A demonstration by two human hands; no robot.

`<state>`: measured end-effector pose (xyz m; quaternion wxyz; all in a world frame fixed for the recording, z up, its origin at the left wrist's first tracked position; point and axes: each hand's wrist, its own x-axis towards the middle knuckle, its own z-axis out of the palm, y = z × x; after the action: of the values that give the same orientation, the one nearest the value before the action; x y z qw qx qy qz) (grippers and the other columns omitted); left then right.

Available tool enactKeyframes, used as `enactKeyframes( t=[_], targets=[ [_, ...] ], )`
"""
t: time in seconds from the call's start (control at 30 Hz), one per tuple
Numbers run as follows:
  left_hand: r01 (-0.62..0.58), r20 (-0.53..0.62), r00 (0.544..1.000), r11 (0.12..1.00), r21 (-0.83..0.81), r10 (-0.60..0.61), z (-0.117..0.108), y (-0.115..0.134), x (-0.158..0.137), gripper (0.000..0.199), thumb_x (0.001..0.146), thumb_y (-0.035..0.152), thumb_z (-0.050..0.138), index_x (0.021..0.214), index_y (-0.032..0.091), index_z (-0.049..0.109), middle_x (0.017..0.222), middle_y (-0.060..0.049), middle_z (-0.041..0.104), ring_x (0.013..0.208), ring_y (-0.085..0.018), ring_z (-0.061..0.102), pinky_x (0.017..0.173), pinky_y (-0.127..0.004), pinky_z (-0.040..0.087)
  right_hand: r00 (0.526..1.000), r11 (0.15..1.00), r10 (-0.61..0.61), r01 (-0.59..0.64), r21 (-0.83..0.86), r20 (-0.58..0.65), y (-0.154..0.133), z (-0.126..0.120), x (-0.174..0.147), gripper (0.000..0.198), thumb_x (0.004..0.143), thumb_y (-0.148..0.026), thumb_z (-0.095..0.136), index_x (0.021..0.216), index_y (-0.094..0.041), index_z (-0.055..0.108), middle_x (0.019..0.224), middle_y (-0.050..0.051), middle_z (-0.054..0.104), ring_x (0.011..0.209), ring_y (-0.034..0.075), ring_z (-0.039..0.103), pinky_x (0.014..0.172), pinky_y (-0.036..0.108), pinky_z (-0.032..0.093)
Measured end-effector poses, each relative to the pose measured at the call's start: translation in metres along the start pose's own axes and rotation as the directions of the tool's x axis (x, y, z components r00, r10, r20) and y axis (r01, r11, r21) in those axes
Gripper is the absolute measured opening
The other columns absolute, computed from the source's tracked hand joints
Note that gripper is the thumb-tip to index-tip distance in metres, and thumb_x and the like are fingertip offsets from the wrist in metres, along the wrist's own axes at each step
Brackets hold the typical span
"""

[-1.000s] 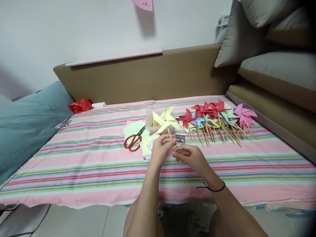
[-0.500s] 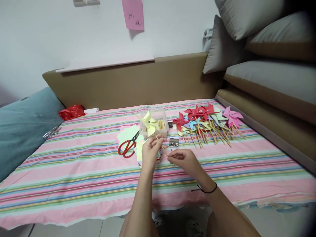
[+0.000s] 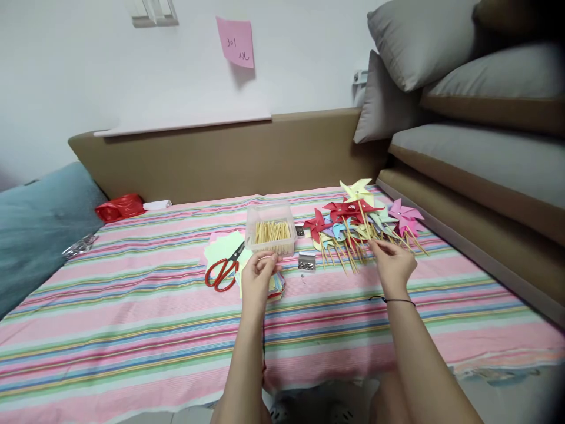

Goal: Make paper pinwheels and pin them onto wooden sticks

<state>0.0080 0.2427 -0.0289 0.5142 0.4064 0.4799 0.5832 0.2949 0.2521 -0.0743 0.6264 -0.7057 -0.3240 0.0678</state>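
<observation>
My right hand (image 3: 392,265) pinches the wooden stick of a pale yellow pinwheel (image 3: 357,191) near its lower end. This pinwheel is above a pile of finished pinwheels: red pinwheels (image 3: 315,225), a pink pinwheel (image 3: 405,218) and several in blue, green and yellow. My left hand (image 3: 260,274) holds nothing; its fingers are loosely curled, with the thumb apart. It hovers over coloured paper sheets (image 3: 276,285), just in front of a clear plastic box (image 3: 251,235) of wooden sticks (image 3: 272,231). Red-handled scissors (image 3: 223,274) lie on pale paper (image 3: 225,244) to its left.
A small packet of metal fasteners (image 3: 306,262) lies between my hands on the striped cloth (image 3: 154,330). Stacked grey cushions (image 3: 481,153) border the right side, with a brown backrest (image 3: 220,159) behind. A red plastic bag (image 3: 120,208) sits far left by a blue cushion (image 3: 39,224).
The yellow pinwheel has moved right, from in front of the plastic box to above the pinwheel pile, with my right hand on its stick. My left hand has let go of it.
</observation>
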Motion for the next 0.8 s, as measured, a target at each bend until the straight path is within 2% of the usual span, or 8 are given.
enactKeyframes(
  t=[0.1, 0.2, 0.4, 0.57, 0.8],
  targets=[
    [0.009, -0.017, 1.000, 1.000, -0.010, -0.009, -0.002, 0.004, -0.001, 0.040, 0.062, 0.042, 0.077, 0.087, 0.015, 0.062, 0.078, -0.006, 0.074, 0.064, -0.015, 0.068, 0.070, -0.028, 0.051, 1.000, 0.997, 0.018, -0.019, -0.072, -0.022, 0.018, 0.002, 0.011, 0.024, 0.060, -0.033, 0.071, 0.073, -0.013, 0.077, 0.066, 0.010, 0.073, 0.070, 0.029, 0.068, 0.079, 0.043, 0.050],
    [0.014, -0.030, 0.999, 1.000, -0.017, -0.015, -0.004, 0.011, -0.003, 0.039, 0.061, 0.040, 0.077, 0.086, 0.014, 0.062, 0.075, -0.006, 0.074, 0.062, -0.014, 0.067, 0.069, -0.026, 0.051, 0.997, 0.997, 0.068, -0.069, -0.039, -0.026, 0.031, 0.006, 0.016, 0.023, 0.056, -0.032, 0.074, 0.069, -0.013, 0.075, 0.060, 0.010, 0.070, 0.068, 0.030, 0.067, 0.082, 0.048, 0.049],
    [0.009, -0.042, 0.999, 1.000, -0.009, -0.009, -0.005, 0.018, -0.005, 0.037, 0.063, 0.042, 0.075, 0.085, 0.015, 0.062, 0.075, -0.005, 0.073, 0.063, -0.013, 0.066, 0.068, -0.026, 0.051, 0.978, 0.951, 0.210, -0.205, 0.232, 0.003, 0.046, 0.016, 0.020, 0.030, 0.057, -0.036, 0.074, 0.077, -0.014, 0.068, 0.066, 0.007, 0.071, 0.063, 0.024, 0.070, 0.069, 0.042, 0.058],
    [0.009, -0.070, 0.998, 1.000, -0.003, -0.009, -0.009, 0.019, -0.004, 0.035, 0.066, 0.041, 0.074, 0.087, 0.015, 0.062, 0.077, -0.005, 0.073, 0.062, -0.013, 0.066, 0.071, -0.028, 0.051, 0.962, 0.886, 0.269, -0.263, 0.382, 0.038, 0.044, 0.012, 0.021, 0.028, 0.050, -0.029, 0.076, 0.072, -0.014, 0.066, 0.063, 0.004, 0.068, 0.063, 0.023, 0.070, 0.067, 0.039, 0.061],
    [0.010, -0.211, 0.978, 1.000, 0.005, -0.008, -0.026, 0.025, 0.003, 0.036, 0.065, 0.040, 0.073, 0.088, 0.015, 0.061, 0.080, -0.005, 0.072, 0.063, -0.014, 0.067, 0.071, -0.029, 0.051, 0.960, 0.857, 0.271, -0.275, 0.436, 0.073, 0.024, 0.001, 0.012, 0.029, 0.048, -0.024, 0.078, 0.073, -0.015, 0.067, 0.063, 0.003, 0.069, 0.063, 0.022, 0.070, 0.070, 0.039, 0.061]
  ],
)
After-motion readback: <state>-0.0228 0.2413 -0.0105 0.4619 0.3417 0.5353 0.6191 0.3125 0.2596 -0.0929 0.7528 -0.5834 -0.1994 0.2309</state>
